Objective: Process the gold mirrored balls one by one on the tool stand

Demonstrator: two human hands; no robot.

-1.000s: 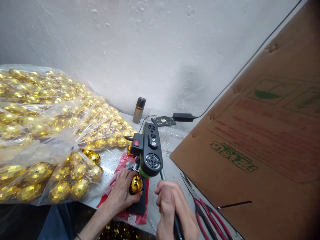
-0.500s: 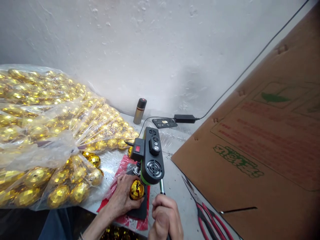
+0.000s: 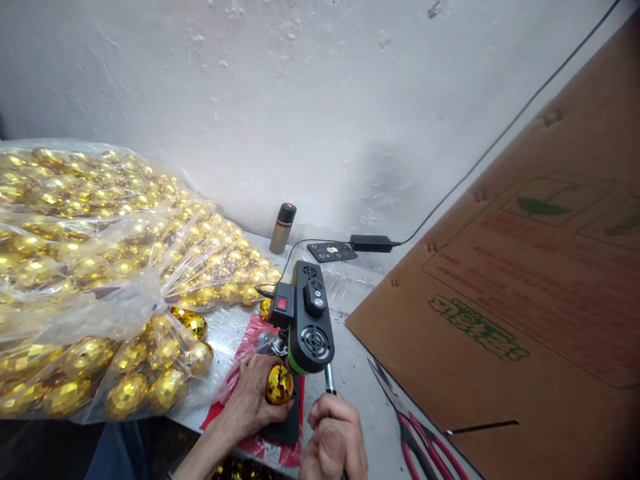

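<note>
Scissors (image 3: pixel 403 416) edge the cardboard box (image 3: pixel 500 293); tabletop (image 3: pixel 357 363) separates them from our right hand (image 3: pixel 336 437), gripping a lever (image 3: pixel 330 379); our left hand (image 3: pixel 254 398) clasps a faceted gold ball (image 3: pixel 279 385).

The wall (image 3: pixel 300 100) is washed in cool, pale light and dimmed toward the upper left corner. A soft-edged shadow is cast on it above the adapter (image 3: pixel 371 244). Glints are scattered over the balls (image 3: pixel 279 385), and whitish glare is thrown back by the bag (image 3: pixel 117 300) and the table (image 3: pixel 345 350). The box (image 3: pixel 480 393) is left dimmer, its print (image 3: pixel 480 327) blurred, its far right side darkened. Below the table, the lower left is sunk in darkness.
</note>
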